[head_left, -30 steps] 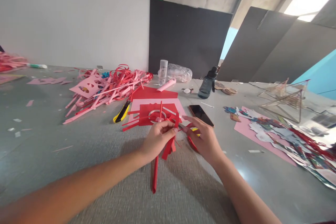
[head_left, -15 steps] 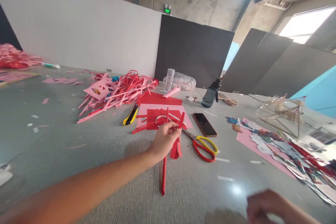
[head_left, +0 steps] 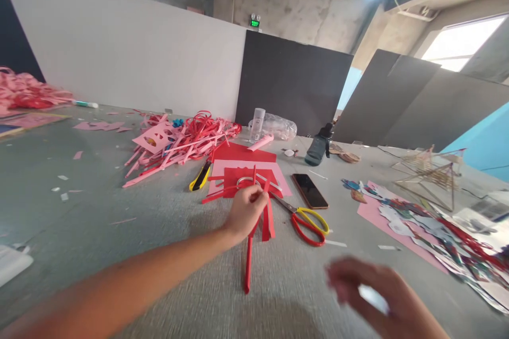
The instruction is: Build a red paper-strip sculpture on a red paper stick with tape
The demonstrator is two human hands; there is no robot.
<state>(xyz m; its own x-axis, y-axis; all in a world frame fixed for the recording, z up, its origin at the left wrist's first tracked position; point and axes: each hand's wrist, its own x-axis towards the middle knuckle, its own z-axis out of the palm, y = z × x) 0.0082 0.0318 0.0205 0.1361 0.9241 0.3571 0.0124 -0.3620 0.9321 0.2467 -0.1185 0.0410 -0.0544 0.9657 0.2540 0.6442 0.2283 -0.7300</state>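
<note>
My left hand (head_left: pixel 246 212) is closed in a pinch on a red paper strip (head_left: pixel 266 185), whose end stands up past the fingertips. Under and beyond it lie a red paper sheet (head_left: pixel 230 176) with loose strips and a ring-shaped roll (head_left: pixel 243 182), partly hidden by the hand. A rolled red paper stick (head_left: pixel 248 270) runs toward me below the wrist. Several flat red strips (head_left: pixel 268 222) hang beside the hand. Blurred by motion, my right hand (head_left: pixel 382 291) is above the table at lower right, fingers curved; whether it holds anything is unclear. Scissors (head_left: pixel 308 222) with yellow and red handles lie between the hands.
A yellow utility knife (head_left: pixel 200 176) lies left of the sheets, near a heap of pink and red strips (head_left: pixel 186 140). A phone (head_left: pixel 310 190), a dark bottle (head_left: pixel 318 147) and a clear cylinder (head_left: pixel 257 123) stand or lie farther back. Paper cuttings (head_left: pixel 417 217) cover the right side.
My right hand has moved left and up, farther into view. My left hand has shifted slightly left, and the strip in it is now tilted differently.
</note>
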